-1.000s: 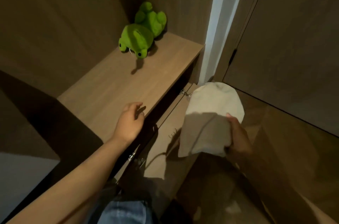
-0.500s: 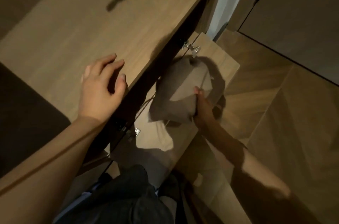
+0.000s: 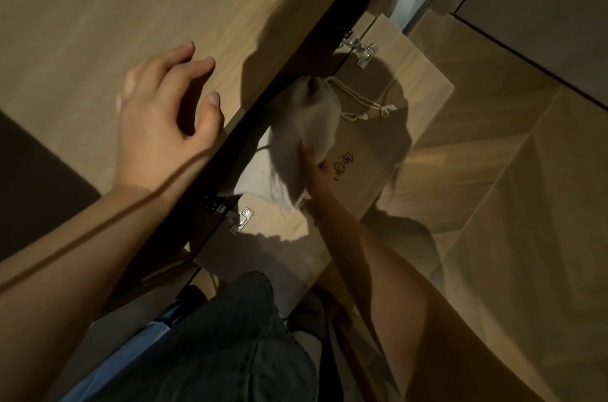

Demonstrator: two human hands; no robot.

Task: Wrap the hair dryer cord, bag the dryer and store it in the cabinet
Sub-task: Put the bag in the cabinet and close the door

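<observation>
Head view shows your right hand (image 3: 317,171) low at the mouth of the open cabinet, its fingers (image 3: 304,151) curled into the cloth of the drawstring bag (image 3: 307,125), which sits half under the edge of the surface (image 3: 98,7) and half out over the dropped cabinet door (image 3: 394,125). Your left hand (image 3: 161,118) rests on the surface near its front edge, fingers spread and loosely bent, holding nothing.

Judge the bag as soft outside and hard inside: the cloth will crease and slide under your grip, while the bulge suggests a stiff, fairly weighty dryer within, though the dryer itself is hidden. A pinch of loose cloth alone may let the load swing or slip, so take hold around the bulk of it, or gather the neck just below the drawstring cords (image 3: 365,102). The cords trail out over the door and could catch when it shuts, so tuck them in.

Counted: one bag, two cord ends with knots, one open door, two door hinges (image 3: 358,48) in sight, one near each end of the door, and two hands
</observation>
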